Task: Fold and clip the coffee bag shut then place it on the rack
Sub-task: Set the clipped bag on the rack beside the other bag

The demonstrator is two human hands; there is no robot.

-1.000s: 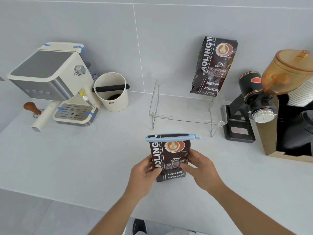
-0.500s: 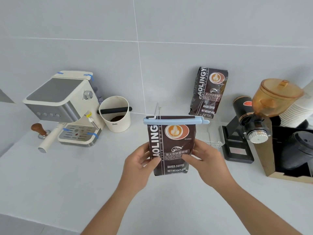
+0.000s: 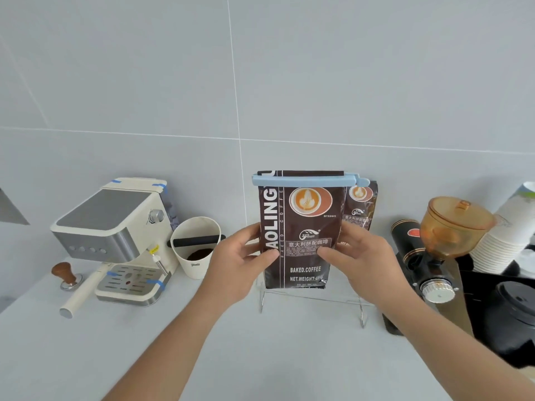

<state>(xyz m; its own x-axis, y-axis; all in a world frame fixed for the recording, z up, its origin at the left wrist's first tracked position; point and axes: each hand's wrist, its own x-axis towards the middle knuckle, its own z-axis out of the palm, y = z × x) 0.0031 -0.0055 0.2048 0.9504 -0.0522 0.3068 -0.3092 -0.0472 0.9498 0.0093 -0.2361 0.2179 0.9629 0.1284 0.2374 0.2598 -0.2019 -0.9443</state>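
Observation:
I hold a dark brown coffee bag (image 3: 301,227) upright in both hands. A light blue clip (image 3: 307,180) runs across its folded top. My left hand (image 3: 240,261) grips the bag's left edge and my right hand (image 3: 359,261) grips its right edge. The bag's bottom hangs just above the clear acrylic rack (image 3: 312,299), which stands on the counter against the wall. Whether the bag touches the rack I cannot tell. A second, identical coffee bag (image 3: 362,206) stands on the rack behind it, mostly hidden.
An espresso machine (image 3: 115,235) sits at the left with a tamper (image 3: 65,274) and a white knock box (image 3: 197,247) beside it. A black grinder with an amber hopper (image 3: 445,235), stacked paper cups (image 3: 503,238) and a black lid (image 3: 518,302) stand at the right.
Both hands have lifted the clipped bag off the counter and carried it forward to the rack, so it now covers most of the second bag.

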